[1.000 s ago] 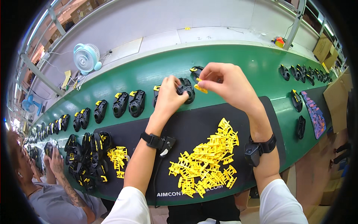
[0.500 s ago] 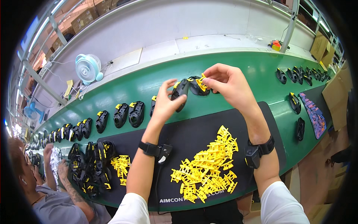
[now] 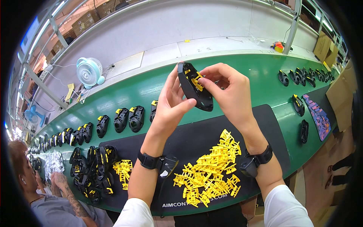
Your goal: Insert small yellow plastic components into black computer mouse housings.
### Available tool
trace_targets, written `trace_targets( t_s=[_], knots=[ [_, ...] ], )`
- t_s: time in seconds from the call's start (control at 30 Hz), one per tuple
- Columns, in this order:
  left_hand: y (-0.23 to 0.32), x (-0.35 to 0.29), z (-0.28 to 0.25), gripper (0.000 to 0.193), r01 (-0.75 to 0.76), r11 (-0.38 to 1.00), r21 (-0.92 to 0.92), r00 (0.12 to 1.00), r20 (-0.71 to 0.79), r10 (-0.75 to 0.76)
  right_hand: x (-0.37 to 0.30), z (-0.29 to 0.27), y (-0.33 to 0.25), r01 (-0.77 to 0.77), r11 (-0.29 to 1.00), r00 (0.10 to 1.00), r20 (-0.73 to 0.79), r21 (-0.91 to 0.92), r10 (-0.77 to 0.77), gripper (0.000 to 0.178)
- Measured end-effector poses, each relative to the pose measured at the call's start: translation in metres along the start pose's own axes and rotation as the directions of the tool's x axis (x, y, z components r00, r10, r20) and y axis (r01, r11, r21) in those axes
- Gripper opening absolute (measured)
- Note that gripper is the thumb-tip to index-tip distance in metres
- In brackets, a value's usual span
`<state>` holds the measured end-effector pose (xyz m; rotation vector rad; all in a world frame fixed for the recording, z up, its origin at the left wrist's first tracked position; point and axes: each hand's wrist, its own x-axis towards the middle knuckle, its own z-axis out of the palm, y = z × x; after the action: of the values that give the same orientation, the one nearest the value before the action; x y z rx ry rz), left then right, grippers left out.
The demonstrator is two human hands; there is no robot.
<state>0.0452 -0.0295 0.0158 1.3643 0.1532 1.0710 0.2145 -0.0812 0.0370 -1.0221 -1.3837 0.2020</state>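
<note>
Raised above the green table, a hollow black plastic shell (image 3: 184, 81) stands tilted, its open side turned to the right. My left hand (image 3: 168, 106) grips it from the left, the fingers mostly hidden behind it and the thumb along its lower side. Between the thumb and fingertips of my right hand (image 3: 231, 90) is a yellow plastic clip (image 3: 197, 82), pushed into the shell's hollow. Below my hands, a large heap of yellow clips (image 3: 211, 166) lies on a black mat (image 3: 261, 125).
Similar black shells (image 3: 121, 120) stand in a long row on the green table (image 3: 261, 75). More black shells (image 3: 90, 166) are heaped beside a small pile of yellow clips (image 3: 123, 170). A person (image 3: 56, 208) sits at the left. A light-blue fan (image 3: 89, 72) is on the back ledge.
Both hands have come together. The shell has been lifted and turned, hollow side to the right, and the yellow clip has moved left and down into it. The neighbouring person's hands have moved closer together.
</note>
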Motion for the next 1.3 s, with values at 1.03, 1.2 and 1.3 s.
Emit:
trace_targets(
  t_s=[1.03,1.2,1.3],
  knots=[
    [0.007,-0.007,-0.011,0.068,0.210,0.952,-0.223,0.977,0.028,-0.209,-0.001,0.002,0.022,-0.285,0.915,0.896,0.420,0.287,0.147,0.017],
    [0.018,-0.005,-0.018,0.059,0.285,0.773,-0.566,0.943,0.020,-0.333,-0.005,0.002,0.008,0.284,0.959,0.905,0.326,0.016,-0.273,0.029],
    [0.014,-0.003,-0.036,0.061,0.372,0.708,-0.600,0.919,0.132,-0.370,-0.004,0.004,0.005,0.492,0.869,0.807,0.398,-0.046,-0.436,0.034]
  ],
)
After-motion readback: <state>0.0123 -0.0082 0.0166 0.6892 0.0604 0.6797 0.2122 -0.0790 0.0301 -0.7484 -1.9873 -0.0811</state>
